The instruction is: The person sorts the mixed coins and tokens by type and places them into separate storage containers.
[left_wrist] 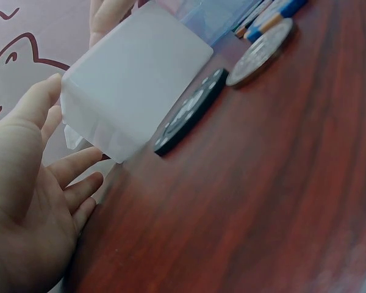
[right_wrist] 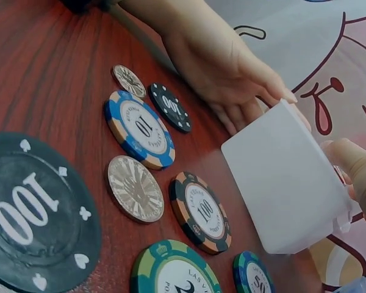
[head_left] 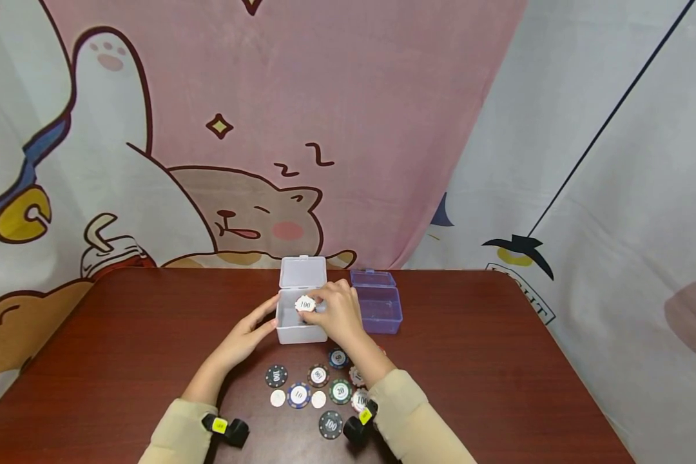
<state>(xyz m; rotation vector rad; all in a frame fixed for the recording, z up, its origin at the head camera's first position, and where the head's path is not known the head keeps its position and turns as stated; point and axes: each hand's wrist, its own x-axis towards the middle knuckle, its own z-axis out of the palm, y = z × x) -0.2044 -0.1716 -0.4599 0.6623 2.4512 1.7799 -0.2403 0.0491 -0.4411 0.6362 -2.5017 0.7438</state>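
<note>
A white poker chip (head_left: 305, 304) marked 100 is pinched between the thumb and fingers of my right hand (head_left: 338, 310). It is held over the open white plastic box (head_left: 301, 334), whose lid (head_left: 303, 272) is tipped back. My left hand (head_left: 245, 335) rests its fingertips and thumb against the box's left side, fingers fairly straight. In the left wrist view the left hand (left_wrist: 36, 183) shows its palm beside the box (left_wrist: 134, 79). From the right wrist, the box (right_wrist: 287, 183) hides the chip.
In front of the box lie several poker chips, among them a black one (head_left: 331, 425), a blue one (head_left: 298, 395) and a green one (head_left: 340, 391). Two silvery coins, one a round coin (right_wrist: 135, 189), lie among them. A purple see-through box (head_left: 381, 310) with its lid open stands at right.
</note>
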